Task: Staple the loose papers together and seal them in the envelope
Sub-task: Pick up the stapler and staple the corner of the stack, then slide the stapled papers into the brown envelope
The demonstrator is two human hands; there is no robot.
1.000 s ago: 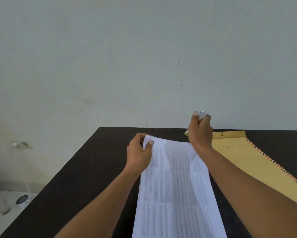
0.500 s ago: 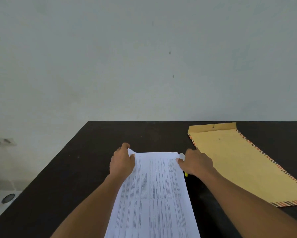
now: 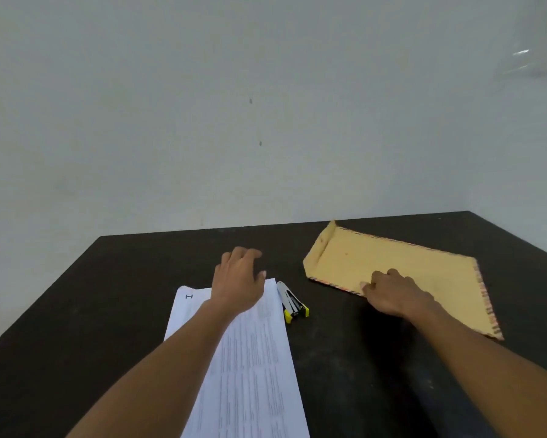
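White printed paper stack (image 3: pixel 250 358) flat on black table (image 3: pixel 108 311), L hand (image 3: pixel 239 279) loose on top, pinning. Yellow-grey stapler (image 3: pixel 292 303) beside, released. R hand (image 3: pixel 392 294) pinching tan striped-edge envelope (image 3: pixel 408 263) near edge, prob. to fill.

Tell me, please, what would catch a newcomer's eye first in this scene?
The tan envelope stands out on the dark table, lying askew at the right with its flap raised; the right hand touches its near edge. In the middle lies the white stack of papers, the left hand over its far end. A small silver and yellow stapler lies beside the papers' right edge.
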